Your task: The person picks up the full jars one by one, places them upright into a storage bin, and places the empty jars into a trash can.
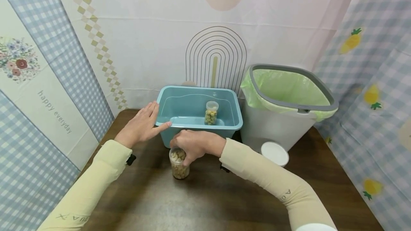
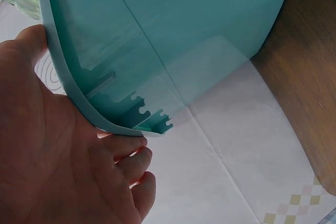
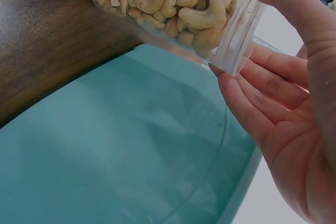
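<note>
My right hand (image 1: 192,145) grips a clear jar of cashews (image 1: 179,168) by its rim, thumb on one side and fingers on the other. The jar stands on the table in front of a blue plastic tub (image 1: 237,115), and the right wrist view shows the cashews (image 3: 202,14) through its wall. At the tub's left corner, my left hand (image 1: 141,122) touches the rim with its fingers extended and the thumb lying along the front edge. Inside the tub, a second clear jar (image 1: 211,113) stands upright, partly filled with yellow-green pieces.
A pale waste bin (image 1: 266,127) with a grey rim and green liner bag (image 1: 289,85) stands right of the tub. Before it lies a round white lid (image 1: 274,153). Part of another white object (image 1: 316,227) shows at the bottom edge. Patterned cloths hang around the brown table (image 1: 154,209).
</note>
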Demonstrator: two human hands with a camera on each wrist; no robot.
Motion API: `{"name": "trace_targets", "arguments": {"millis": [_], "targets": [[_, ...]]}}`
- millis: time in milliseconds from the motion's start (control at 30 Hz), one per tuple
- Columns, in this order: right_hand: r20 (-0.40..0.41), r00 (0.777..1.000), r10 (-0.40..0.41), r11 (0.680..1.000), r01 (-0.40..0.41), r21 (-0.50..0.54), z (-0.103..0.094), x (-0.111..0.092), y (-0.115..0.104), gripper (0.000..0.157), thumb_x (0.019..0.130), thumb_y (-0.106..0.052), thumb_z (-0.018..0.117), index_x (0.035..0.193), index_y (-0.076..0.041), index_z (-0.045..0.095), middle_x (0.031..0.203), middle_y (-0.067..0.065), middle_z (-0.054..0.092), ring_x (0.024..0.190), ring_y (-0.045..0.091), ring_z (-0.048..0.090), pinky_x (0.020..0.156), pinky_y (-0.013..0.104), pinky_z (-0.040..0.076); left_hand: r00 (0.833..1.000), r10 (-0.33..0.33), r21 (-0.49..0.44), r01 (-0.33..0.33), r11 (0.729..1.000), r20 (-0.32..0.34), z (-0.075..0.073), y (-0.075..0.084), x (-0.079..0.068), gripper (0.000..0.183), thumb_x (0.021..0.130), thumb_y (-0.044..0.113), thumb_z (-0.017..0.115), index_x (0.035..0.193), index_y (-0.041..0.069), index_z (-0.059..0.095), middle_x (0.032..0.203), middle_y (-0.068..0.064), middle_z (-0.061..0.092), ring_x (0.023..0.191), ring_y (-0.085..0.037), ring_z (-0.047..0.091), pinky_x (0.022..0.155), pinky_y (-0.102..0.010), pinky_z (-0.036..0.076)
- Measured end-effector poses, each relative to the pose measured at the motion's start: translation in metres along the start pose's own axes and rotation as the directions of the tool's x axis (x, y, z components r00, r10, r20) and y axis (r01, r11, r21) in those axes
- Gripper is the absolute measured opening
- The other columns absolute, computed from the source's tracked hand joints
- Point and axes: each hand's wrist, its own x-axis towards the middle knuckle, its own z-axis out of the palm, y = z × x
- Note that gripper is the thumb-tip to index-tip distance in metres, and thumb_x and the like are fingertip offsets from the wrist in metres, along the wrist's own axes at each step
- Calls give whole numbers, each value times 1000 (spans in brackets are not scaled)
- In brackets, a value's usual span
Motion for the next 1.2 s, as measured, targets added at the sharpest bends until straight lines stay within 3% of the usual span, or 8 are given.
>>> {"name": "trace_targets", "arguments": {"millis": [233, 500, 933, 1200], "targets": [[1, 1000, 11, 999, -11, -35, -10, -12, -1, 67, 90, -37, 85, 145, -7, 62, 142, 5, 68, 124, 14, 69, 102, 27, 58, 1000, -1, 5, 1, 1000, 2, 0, 0, 1, 101, 108, 66, 40, 165, -11, 9, 175, -30, 8, 164, -46, 10, 133, -62, 13], [18, 999, 43, 998, -44, 41, -28, -32, -5, 69, 90, -33, 85, 148, -6, 59, 149, 7, 64, 131, 17, 65, 106, 30, 58, 1000, 2, 3, -2, 1000, -3, 1, -1, 0, 101, 108, 66, 41, 165, -12, 9, 175, -30, 8, 164, -47, 10, 133, -63, 14], [-5, 999, 46, 995, -45, 84, -53, -58, -4, 65, 89, -37, 86, 142, -9, 64, 136, 2, 70, 115, 13, 67, 98, 31, 59, 1000, -12, 1, 12, 1000, -2, 1, -1, 1, 102, 107, 66, 40, 165, -11, 8, 175, -29, 7, 164, -46, 9, 133, -62, 13], [-47, 998, 48, 991, -42, 123, -65, -72, 4, 61, 85, -35, 88, 137, -9, 68, 117, 0, 73, 97, 14, 65, 84, 29, 58, 1000, -5, -1, 5, 1000, -4, 1, -1, 0, 101, 107, 66, 40, 165, -12, 9, 175, -30, 8, 164, -46, 10, 133, -62, 13]]}}
